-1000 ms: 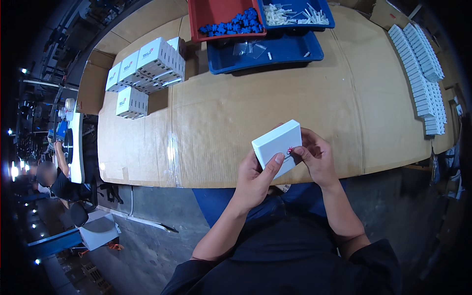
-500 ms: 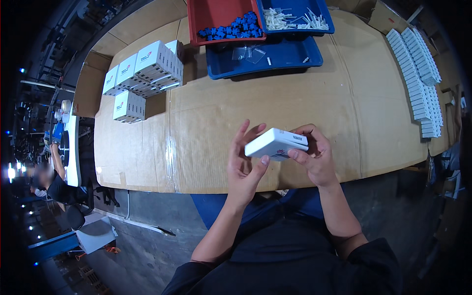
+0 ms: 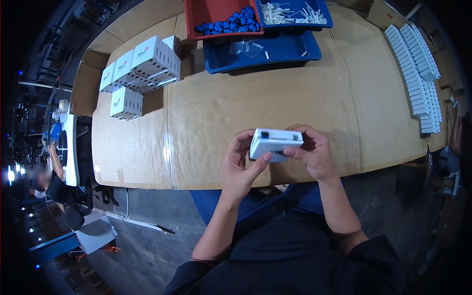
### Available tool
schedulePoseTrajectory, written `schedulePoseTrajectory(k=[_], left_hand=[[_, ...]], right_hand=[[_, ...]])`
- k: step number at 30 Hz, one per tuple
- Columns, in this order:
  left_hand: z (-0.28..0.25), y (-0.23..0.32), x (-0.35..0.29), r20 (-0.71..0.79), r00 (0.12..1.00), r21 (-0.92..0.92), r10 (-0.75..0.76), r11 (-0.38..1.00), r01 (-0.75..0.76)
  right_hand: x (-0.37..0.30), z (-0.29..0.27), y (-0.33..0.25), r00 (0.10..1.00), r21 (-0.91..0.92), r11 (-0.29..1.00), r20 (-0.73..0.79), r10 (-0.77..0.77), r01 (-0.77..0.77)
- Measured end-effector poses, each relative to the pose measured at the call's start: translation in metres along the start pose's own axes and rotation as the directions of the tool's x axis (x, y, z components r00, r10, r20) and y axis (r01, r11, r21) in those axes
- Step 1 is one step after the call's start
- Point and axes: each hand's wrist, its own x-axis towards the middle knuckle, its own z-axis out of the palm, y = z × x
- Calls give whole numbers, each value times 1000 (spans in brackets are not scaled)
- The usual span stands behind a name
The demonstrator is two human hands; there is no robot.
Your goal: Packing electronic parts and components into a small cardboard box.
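A small white box (image 3: 276,142) is held up over the near edge of the table, between both hands. One narrow side faces up and shows a dark square near its left end and a smaller printed mark near its right end. My left hand (image 3: 241,164) grips the left end, thumb on the near face and fingers behind. My right hand (image 3: 317,155) closes on the right end, its thumb also on the near face. The box's underside and the fingertips behind it are hidden.
White boxes (image 3: 147,56) stand stacked at the back left of the cardboard-covered table (image 3: 221,103). A red tray (image 3: 194,19) holds blue pieces; one blue tray (image 3: 324,22) holds white sticks, another (image 3: 216,61) clear bags. Rows of white boxes (image 3: 415,83) line the right edge. A person (image 3: 56,177) sits far left.
The white box has been turned so a different narrow side faces up. My left fingers, spread before, have closed round its left end.
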Motion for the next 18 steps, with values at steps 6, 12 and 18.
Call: schedulePoseTrajectory(k=[6,12,18], left_hand=[[-4,6,-5,167,986,-189,-18,981,50],[2,6,-10,141,987,-269,78,962,-37],[-1,7,-8,160,984,-232,81,972,-42]], right_hand=[[1,1,-5,976,-33,991,179,-125,133],[-2,3,-14,957,-123,964,204,-208,236],[-3,5,-18,938,-228,920,215,-272,319]])
